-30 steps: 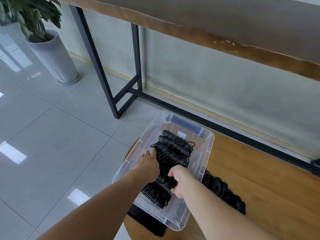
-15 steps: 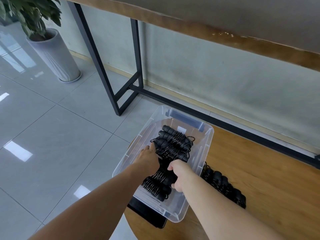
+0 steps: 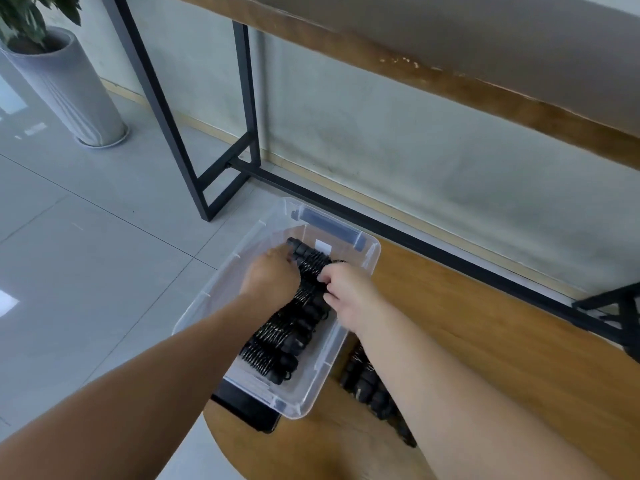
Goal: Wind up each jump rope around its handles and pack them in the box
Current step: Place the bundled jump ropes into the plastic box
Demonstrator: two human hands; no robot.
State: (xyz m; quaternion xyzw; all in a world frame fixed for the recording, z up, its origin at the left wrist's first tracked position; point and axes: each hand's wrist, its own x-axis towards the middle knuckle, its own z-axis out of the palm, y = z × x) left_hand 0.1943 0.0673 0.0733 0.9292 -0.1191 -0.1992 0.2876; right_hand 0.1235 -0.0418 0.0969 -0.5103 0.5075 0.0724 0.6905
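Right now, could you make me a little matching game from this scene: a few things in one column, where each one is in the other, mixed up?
Things:
1. wound jump ropes
2. spare black bundles
3. potted plant
4. clear box

Places:
a. on the tiled floor, far left
b. on the round wooden table, at its left edge
c. inside the box
d. on the table, right of the box

Pairs: 1-c, 2-d, 3-a, 4-b
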